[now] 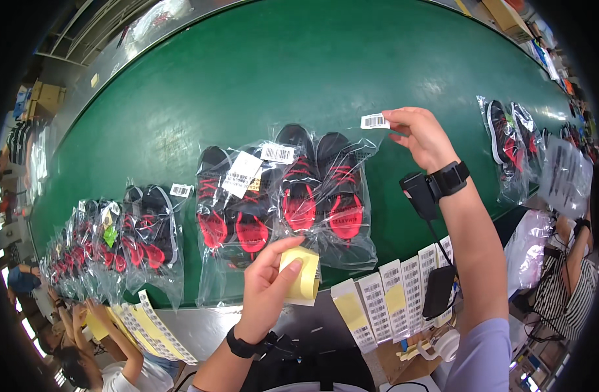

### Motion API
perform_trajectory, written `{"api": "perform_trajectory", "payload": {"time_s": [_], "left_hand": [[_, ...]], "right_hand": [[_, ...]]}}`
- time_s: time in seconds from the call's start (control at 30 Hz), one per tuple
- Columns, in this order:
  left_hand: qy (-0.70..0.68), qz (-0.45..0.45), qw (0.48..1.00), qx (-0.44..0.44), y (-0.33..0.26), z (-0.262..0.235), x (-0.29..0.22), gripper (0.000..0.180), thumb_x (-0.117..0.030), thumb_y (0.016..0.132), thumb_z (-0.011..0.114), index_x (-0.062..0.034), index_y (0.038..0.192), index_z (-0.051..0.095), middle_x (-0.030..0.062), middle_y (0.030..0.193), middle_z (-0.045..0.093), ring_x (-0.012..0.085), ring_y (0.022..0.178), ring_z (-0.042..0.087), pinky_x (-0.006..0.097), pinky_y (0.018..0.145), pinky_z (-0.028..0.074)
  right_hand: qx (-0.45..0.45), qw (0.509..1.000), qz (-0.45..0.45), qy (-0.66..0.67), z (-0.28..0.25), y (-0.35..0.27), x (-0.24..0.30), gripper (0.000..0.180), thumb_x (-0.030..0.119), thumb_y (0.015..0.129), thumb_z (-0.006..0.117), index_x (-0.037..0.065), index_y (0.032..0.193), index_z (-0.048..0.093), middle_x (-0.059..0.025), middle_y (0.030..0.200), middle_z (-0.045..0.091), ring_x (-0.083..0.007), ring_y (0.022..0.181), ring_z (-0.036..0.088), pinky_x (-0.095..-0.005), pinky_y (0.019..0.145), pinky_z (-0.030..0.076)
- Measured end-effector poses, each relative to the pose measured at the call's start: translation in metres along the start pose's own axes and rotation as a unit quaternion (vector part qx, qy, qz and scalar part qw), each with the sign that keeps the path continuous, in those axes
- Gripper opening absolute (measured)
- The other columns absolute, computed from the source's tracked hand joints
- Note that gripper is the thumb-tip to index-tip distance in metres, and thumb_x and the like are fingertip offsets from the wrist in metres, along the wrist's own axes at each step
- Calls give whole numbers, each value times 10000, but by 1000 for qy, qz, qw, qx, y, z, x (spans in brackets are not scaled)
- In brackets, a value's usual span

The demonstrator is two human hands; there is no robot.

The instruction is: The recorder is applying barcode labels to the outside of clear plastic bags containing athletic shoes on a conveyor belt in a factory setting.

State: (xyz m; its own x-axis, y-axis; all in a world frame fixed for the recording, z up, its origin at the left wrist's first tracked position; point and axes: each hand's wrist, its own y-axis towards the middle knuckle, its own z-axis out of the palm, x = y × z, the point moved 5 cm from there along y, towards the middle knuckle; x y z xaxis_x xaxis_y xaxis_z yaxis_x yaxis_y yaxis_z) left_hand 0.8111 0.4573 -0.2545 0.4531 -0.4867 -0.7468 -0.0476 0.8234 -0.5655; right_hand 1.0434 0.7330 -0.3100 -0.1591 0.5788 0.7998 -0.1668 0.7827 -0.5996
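My left hand point(268, 287) is closed on a curled yellow strip of label backing point(302, 273), just in front of the bagged shoes. Between the thumb and fingers of my right hand point(422, 136), a white barcode sticker point(374, 121) is pinched by its right end, above the table's green surface. Two transparent bags of black and red shoes lie side by side: the right pair point(323, 189) is nearest the sticker. On the left pair point(229, 208) rest a white printed tag point(242, 174) and a barcode label point(277, 153).
Sheets of barcode labels point(394, 299) hang over the table's near edge. More bagged shoes point(146, 228) lie at the left, others point(508, 140) at the right. Co-workers' arms point(110, 326) show at lower left; another person point(566, 281) is at right. A green table point(280, 65) stretches away.
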Motion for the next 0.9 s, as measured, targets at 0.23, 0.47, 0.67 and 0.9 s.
{"api": "perform_trajectory", "payload": {"time_s": [0.23, 0.47, 0.67, 0.9], "left_hand": [[9, -10, 1000, -10, -1, -7, 6, 347, -19, 976, 561, 11, 1321, 548, 89, 1143, 667, 122, 1008, 643, 266, 871, 514], [11, -9, 1000, -21, 0, -15, 8, 335, -24, 974, 567, 7, 1307, 557, 88, 1139, 669, 122, 1008, 645, 267, 862, 518], [11, -10, 1000, -12, 2, -10, 15, 326, -30, 982, 593, 10, 1305, 573, 67, 1136, 663, 78, 963, 636, 220, 808, 508], [29, -24, 999, -21, -2, -9, 20, 312, -2, 967, 591, 14, 1279, 594, 63, 1124, 674, 72, 944, 633, 210, 799, 498]], "right_hand": [[-8, 998, 64, 26, 4, 12, -23, 99, 137, 853, 706, 54, 903, 683, -71, 990, 662, -198, 969, 561, -405, 902, 445], [-33, 996, 52, -66, 8, 15, -37, 108, 107, 844, 708, 35, 884, 638, -78, 879, 681, -199, 818, 668, -359, 756, 528], [-87, 986, -9, -143, 12, 4, -60, 118, 11, 846, 702, 7, 860, 585, -82, 761, 668, -167, 637, 669, -299, 546, 541], [-173, 974, -98, 110, 5, -55, -100, 573, -17, 901, 640, -5, 1404, 365, -156, 1026, 668, -189, 849, 672, -324, 760, 582]]}}
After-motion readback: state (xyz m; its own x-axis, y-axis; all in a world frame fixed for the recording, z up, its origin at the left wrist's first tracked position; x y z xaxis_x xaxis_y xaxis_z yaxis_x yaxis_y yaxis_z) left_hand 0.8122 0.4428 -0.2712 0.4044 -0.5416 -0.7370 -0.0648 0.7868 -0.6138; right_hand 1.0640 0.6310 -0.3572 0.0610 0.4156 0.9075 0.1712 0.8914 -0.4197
